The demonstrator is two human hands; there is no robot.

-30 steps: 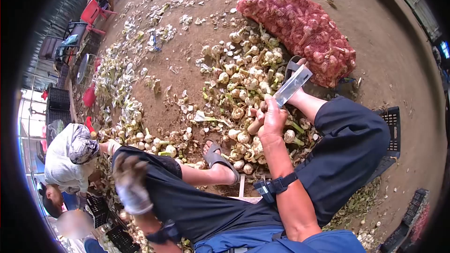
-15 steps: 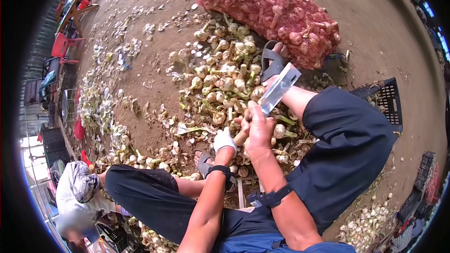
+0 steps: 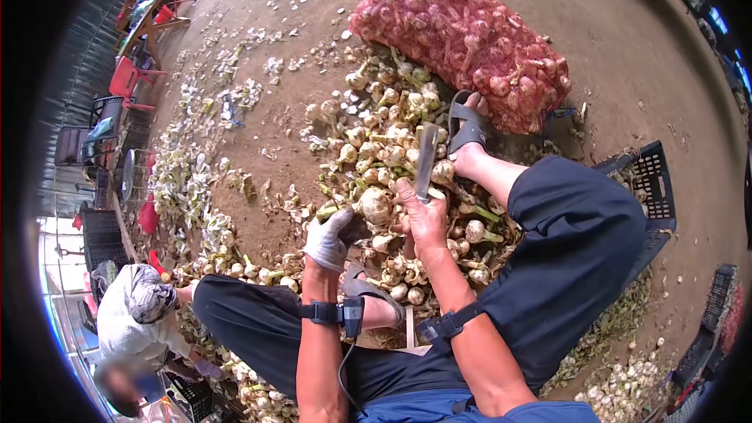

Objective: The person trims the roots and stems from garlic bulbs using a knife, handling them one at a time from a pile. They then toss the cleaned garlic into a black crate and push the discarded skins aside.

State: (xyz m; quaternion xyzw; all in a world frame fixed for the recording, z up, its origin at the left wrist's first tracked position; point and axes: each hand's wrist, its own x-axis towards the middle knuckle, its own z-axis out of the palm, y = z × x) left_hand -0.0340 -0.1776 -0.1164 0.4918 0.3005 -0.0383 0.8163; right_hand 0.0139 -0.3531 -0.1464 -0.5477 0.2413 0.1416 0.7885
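Note:
My left hand (image 3: 327, 241), in a white glove with a dark palm side, is closed around the stem side of a large garlic bulb (image 3: 376, 205). Its fingers are partly hidden. That bulb sits between my two hands, above the pile. A knife (image 3: 427, 163) with a broad, flat blade is gripped in my bare right hand (image 3: 425, 223), the blade pointing away from me. Its handle passes down through my fist. Below and beyond both hands lies a heap of garlic bulbs with stems (image 3: 384, 145), between my sandalled feet.
A full red mesh sack of garlic (image 3: 470, 47) lies beyond my right foot. A black plastic crate (image 3: 654, 180) stands beside my right leg. Garlic skins (image 3: 184, 164) litter the floor at left. Another person (image 3: 141, 313) sits at lower left, near red chairs (image 3: 129, 78).
My left hand has moved left, away from my right hand, and now has a garlic bulb. The knife blade has swung from leaning right to nearly upright. The view has shifted slightly.

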